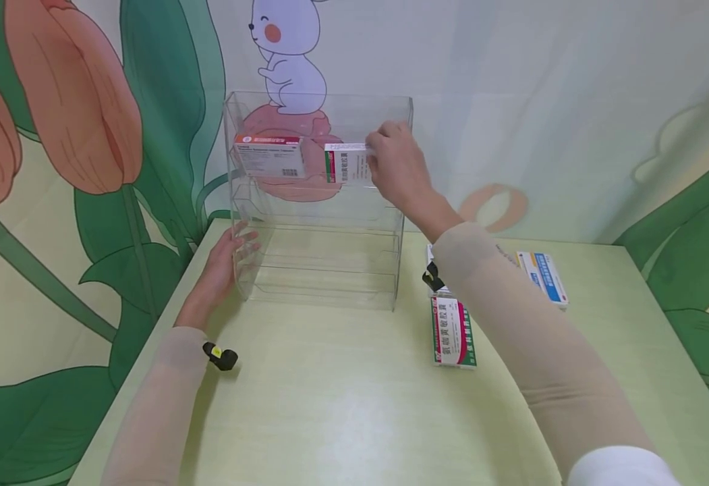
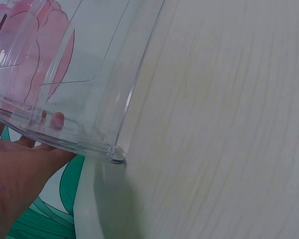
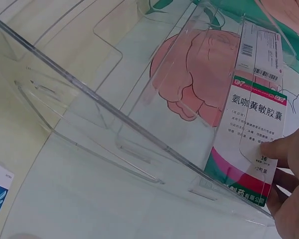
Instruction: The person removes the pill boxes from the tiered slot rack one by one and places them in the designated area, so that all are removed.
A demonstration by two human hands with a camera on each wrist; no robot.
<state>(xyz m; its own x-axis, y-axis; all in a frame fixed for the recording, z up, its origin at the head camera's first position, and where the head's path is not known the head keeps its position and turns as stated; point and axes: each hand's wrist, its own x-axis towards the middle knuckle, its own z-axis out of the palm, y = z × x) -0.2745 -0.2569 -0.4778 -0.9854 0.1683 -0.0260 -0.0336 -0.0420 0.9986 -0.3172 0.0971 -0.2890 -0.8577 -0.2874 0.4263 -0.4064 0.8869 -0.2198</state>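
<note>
A clear acrylic display rack [image 1: 318, 270] with several tiers stands on the table against the wall. My left hand [image 1: 228, 251] holds the rack's left side panel, fingertips [image 2: 57, 120] showing through the plastic. At the rack's top tier, my right hand [image 1: 398, 162] pinches the right end of a white, green and red medicine box [image 1: 347, 165] between thumb and fingers. In the right wrist view the same box [image 3: 249, 134] shows its printed front, thumb on its face. Left of it in that tier stands a white medicine box with a red top [image 1: 271, 158].
To the rack's right, a green and white medicine box [image 1: 451, 331] lies on the table [image 1: 330, 405], with another box partly hidden behind the right forearm. Farther right lies a blue and white box [image 1: 544, 278]. A wall with painted flowers [image 1: 75, 94] borders the table.
</note>
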